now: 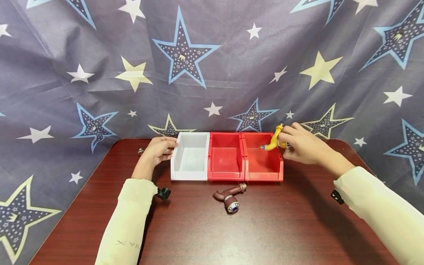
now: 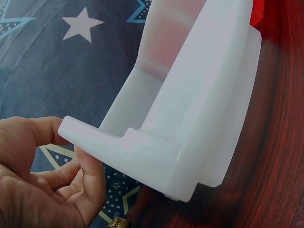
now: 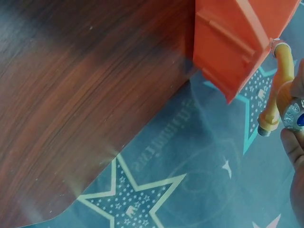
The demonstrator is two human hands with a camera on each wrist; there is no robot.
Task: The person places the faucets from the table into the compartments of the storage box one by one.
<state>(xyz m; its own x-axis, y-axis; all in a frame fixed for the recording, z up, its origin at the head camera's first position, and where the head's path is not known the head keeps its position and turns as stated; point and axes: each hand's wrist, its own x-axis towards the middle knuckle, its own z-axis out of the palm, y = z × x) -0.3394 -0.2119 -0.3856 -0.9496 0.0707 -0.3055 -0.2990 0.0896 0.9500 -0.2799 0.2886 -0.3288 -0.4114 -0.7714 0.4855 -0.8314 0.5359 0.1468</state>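
A yellow faucet [image 1: 273, 142] with a curved spout is in my right hand [image 1: 303, 146], which grips it by the knob end above the right red bin [image 1: 264, 177]. In the right wrist view the yellow faucet [image 3: 285, 64] shows its threaded end and a round silver knob with a blue centre. My left hand [image 1: 157, 151] is at the left side of the white bin [image 1: 189, 176]. The left wrist view shows its fingers pinching the rim of the white bin [image 2: 152, 156]. A brown faucet [image 1: 228, 194] lies on the table in front of the bins.
Between the white bin and the right red bin stands another red bin [image 1: 226, 176], all three side by side. A small metal-ended piece [image 1: 140, 151] lies behind my left wrist, mostly hidden. Behind the wooden table [image 1: 265, 228] hangs a star-patterned cloth [image 1: 232, 92].
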